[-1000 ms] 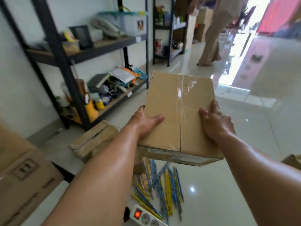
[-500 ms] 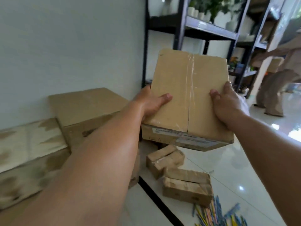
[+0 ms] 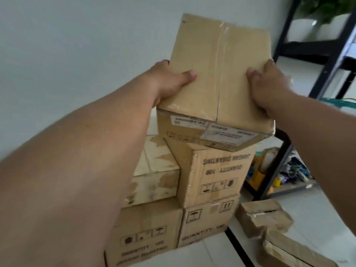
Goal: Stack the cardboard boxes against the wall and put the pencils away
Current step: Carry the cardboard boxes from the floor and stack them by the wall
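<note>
I hold a taped brown cardboard box (image 3: 217, 78) with both hands, my left hand (image 3: 169, 79) on its left side and my right hand (image 3: 269, 87) on its right side. Its near lower edge is just above, perhaps touching, the top of an upside-down printed box (image 3: 217, 176) in a stack against the white wall. Under that one stands a box (image 3: 208, 218) marked QUANTITY. To the left a pale stained box (image 3: 156, 174) rests on another printed box (image 3: 146, 234). No pencils are in view.
Two small worn boxes (image 3: 264, 216) (image 3: 289, 251) lie on the white tiled floor at the lower right. A black metal shelf rack (image 3: 277, 166) stands right of the stack, with clutter on its low shelf. A black floor strip (image 3: 238, 247) runs forward from the stack.
I have turned left toward the wall and carried the box up over the stack. The pencils and power strip have dropped out of view, and the stacked boxes now fill the middle.
</note>
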